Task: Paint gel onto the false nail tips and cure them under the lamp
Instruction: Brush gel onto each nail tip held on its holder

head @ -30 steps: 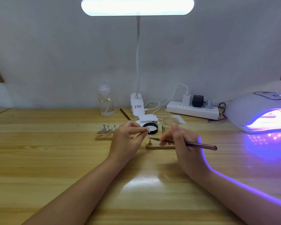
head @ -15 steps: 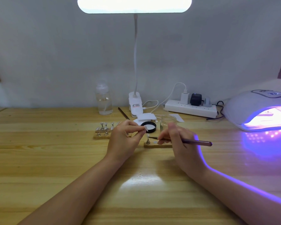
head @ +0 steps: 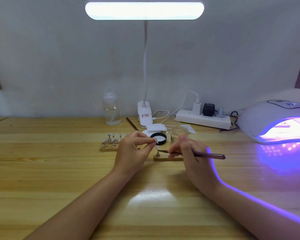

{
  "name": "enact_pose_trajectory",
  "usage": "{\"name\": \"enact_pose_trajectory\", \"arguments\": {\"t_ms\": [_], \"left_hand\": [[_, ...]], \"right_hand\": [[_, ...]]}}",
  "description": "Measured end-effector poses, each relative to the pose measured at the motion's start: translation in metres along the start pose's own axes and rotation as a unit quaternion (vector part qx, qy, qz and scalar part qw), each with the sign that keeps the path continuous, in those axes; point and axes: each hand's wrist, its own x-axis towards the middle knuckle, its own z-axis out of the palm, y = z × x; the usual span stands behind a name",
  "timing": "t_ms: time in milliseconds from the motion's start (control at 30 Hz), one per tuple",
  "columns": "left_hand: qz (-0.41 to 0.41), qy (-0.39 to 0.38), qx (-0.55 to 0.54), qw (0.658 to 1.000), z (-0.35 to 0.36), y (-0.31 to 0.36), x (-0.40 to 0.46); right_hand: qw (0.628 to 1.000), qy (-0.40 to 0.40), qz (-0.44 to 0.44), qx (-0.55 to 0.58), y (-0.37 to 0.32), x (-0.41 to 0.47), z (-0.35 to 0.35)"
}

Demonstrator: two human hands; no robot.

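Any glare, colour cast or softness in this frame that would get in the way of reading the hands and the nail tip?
Head view: the desk lamp bar is blown out white and leaves a glare patch on the table; the curing lamp throws violet over the right hand and forearm; the nail tip pinched by the left hand is small and soft; wide-angle bending shows at the edges.

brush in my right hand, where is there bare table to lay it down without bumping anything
Bare wood lies on the table left of the left hand, below the wooden stand of nail tips. More between the right hand and the curing lamp, though lit purple. Crowded: around the black-rimmed dish, the small stand, and the power strip.
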Motion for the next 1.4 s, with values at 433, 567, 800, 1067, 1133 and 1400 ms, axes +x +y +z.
{"name": "enact_pose_trajectory", "arguments": {"t_ms": [433,567,800,1067,1133,1400], "left_hand": [[-0.002,0.002,-0.011,1.0,0.0006,-0.0005,0.0001],[-0.002,-0.001,-0.013,1.0,0.0002,-0.0007,0.0004],[-0.001,-0.008,-0.013,1.0,0.0005,0.0001,0.0007],[-0.009,-0.011,-0.016,1.0,0.001,-0.0008,0.0006],[-0.007,-0.015,-0.013,1.0,0.0012,-0.0016,0.0006],[0.006,-0.017,-0.014,1.0,0.0014,-0.0024,0.0009]], "right_hand": [[0.998,-0.004,-0.044,-0.038,0.0013,0.0019,-0.0001],[1.0,0.017,0.009,0.02,0.0004,0.0007,-0.0001],[1.0,-0.003,0.004,0.001,0.0023,0.0023,0.0005],[0.998,-0.009,-0.03,-0.049,0.0016,0.0012,-0.0006],[1.0,0.002,-0.01,-0.01,0.0006,0.0009,-0.0001],[1.0,0.001,-0.013,-0.028,-0.0002,0.0014,-0.0003]]}}
